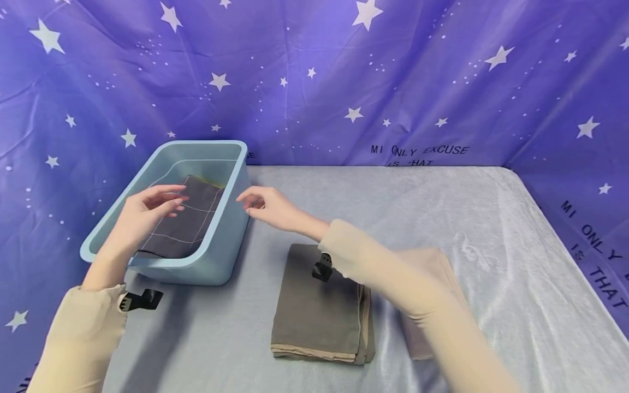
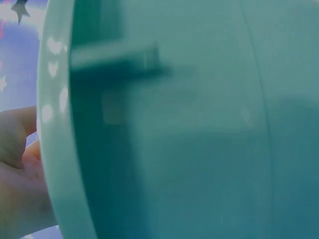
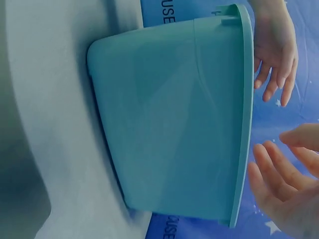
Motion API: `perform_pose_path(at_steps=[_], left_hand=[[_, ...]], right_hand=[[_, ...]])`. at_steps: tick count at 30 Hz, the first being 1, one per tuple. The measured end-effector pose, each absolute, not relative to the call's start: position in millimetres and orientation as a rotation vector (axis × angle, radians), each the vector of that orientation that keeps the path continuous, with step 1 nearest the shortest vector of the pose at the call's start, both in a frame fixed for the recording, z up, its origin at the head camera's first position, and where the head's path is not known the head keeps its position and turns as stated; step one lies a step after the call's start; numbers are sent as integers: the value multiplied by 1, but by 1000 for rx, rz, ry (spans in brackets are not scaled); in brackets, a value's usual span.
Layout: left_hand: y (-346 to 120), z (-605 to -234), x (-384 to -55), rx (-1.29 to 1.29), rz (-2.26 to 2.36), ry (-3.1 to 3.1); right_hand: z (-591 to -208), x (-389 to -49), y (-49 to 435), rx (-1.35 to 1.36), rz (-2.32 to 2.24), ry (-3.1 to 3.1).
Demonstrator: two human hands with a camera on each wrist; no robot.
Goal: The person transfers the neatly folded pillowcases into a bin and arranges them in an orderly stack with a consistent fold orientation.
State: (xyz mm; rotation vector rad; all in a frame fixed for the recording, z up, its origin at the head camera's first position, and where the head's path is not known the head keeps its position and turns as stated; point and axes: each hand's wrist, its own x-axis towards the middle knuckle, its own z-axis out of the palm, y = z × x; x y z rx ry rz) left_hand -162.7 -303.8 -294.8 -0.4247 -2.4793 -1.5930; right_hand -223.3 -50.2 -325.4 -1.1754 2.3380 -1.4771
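Hovering open and holding nothing: left hand (image 1: 147,210) above the dark checked cloth (image 1: 184,218) lying in the blue bin (image 1: 196,267), right hand (image 1: 270,207) just beside the rim. Possibly risking nudging the light bin across the table (image 1: 442,218), or rumpling the fold.

Left hand (image 1: 147,210) and right hand (image 1: 267,207) hover apart (fingers relaxed, holding nothing).
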Motion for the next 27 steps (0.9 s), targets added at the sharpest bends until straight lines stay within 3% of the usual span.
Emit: perform_pose_path(at_steps=[27], left_hand=[[-200,-320,-142,-568,-1184,-2603]], right_hand=[[-337,-202,65,-1004,-1318,2561]])
